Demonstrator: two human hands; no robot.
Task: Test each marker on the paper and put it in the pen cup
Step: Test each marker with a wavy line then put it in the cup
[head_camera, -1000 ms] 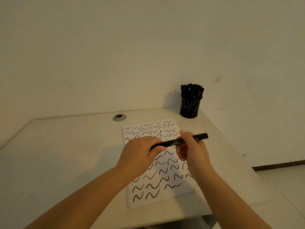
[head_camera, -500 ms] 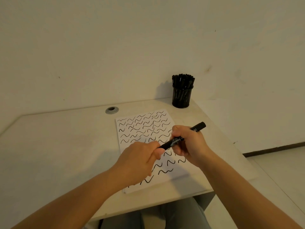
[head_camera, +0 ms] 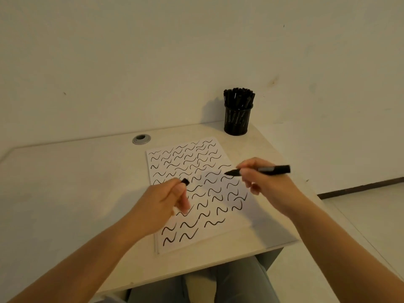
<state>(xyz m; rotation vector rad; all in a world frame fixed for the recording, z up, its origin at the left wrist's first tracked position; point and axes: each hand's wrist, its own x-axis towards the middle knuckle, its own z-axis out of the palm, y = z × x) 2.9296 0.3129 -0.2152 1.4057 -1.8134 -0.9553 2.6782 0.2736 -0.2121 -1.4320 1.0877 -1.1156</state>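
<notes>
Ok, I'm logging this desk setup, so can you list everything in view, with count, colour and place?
marker: one, black, uncapped, in the right hand over the paper
cap: one, black, pinched in the left hand
paper: one sheet, white with black squiggles, mid desk
pen cup: one, black mesh, far right corner, full of black markers
desk: one, pale beige
grommet: one, grey, far edge
left hand: holds the cap
right hand: grips the marker

right hand (head_camera: 265, 182) grips the uncapped marker (head_camera: 260, 170) above the paper (head_camera: 192, 162); left hand (head_camera: 161, 202) pinches its cap (head_camera: 185, 181).
</notes>
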